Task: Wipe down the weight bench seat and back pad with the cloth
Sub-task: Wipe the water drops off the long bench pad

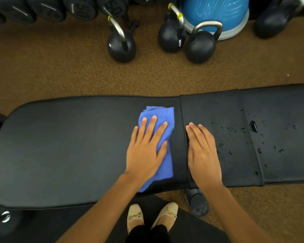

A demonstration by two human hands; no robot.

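A black weight bench lies across the view. Its long back pad (60,146) fills the left and middle, and the shorter seat pad (279,137) is on the right. A folded blue cloth (162,116) lies on the back pad close to the gap between the pads. My left hand (146,148) presses flat on the cloth with fingers spread. My right hand (203,153) rests flat on the seat pad beside the gap, fingers straight and together. Water droplets (253,127) and a small puddle dot the seat pad to the right of my right hand.
Three black kettlebells (121,48) stand on the brown speckled floor beyond the bench, beside a blue balance dome (216,11). A row of dumbbells (77,9) lines the top left. My feet in beige shoes (152,218) stand on a dark mat below the bench.
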